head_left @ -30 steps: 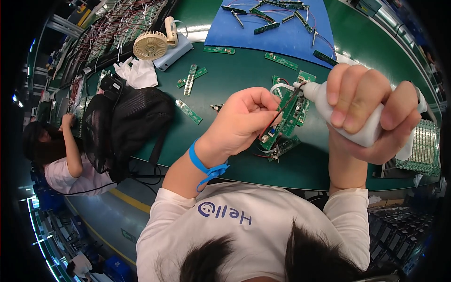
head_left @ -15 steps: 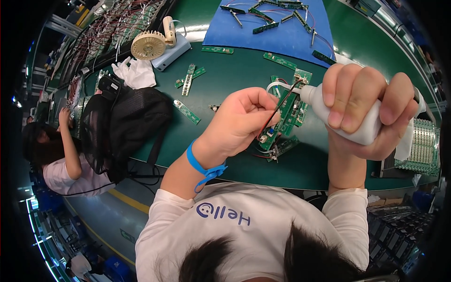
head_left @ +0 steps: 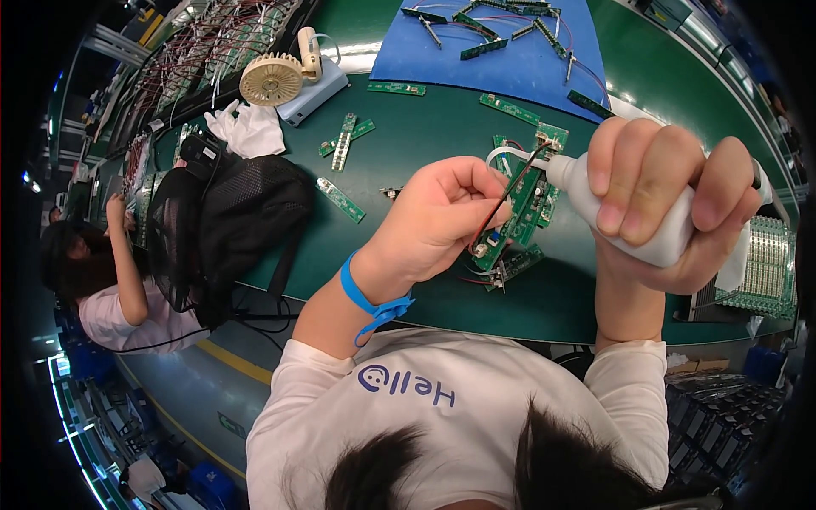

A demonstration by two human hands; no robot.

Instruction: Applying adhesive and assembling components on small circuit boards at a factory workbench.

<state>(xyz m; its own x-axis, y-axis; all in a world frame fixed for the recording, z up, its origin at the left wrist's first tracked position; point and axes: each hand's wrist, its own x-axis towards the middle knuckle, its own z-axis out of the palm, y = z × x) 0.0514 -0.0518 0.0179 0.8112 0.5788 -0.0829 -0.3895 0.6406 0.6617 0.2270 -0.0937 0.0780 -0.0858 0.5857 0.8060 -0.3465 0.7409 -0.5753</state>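
Note:
My right hand point(head_left: 671, 191) is wrapped round a white squeeze bottle point(head_left: 650, 242), which lies tilted with its nozzle toward the left. The nozzle's tip is at the white connector at the upper end of a green circuit board point(head_left: 520, 204). My left hand point(head_left: 450, 212) is closed at the left edge of that board, thumb and forefinger pinching it; the exact grip is partly hidden. A red and black wire pair point(head_left: 503, 200) runs along the board and across my left fingertips. Under and beside this board lie more green boards point(head_left: 520, 265) with wires and a white cable.
Several loose circuit boards point(head_left: 340, 200) lie on the green table point(head_left: 408, 127). Wired boards rest on a blue mat point(head_left: 484, 72) at the back. Left are a small fan point(head_left: 272, 81), white gloves point(head_left: 246, 132) and a black mesh bag point(head_left: 246, 208). Stacked board panels point(head_left: 761, 268) sit right. A co-worker point(head_left: 127, 289) sits far left.
The view has shifted very slightly. Both hands, the bottle and the board keep the same places relative to each other.

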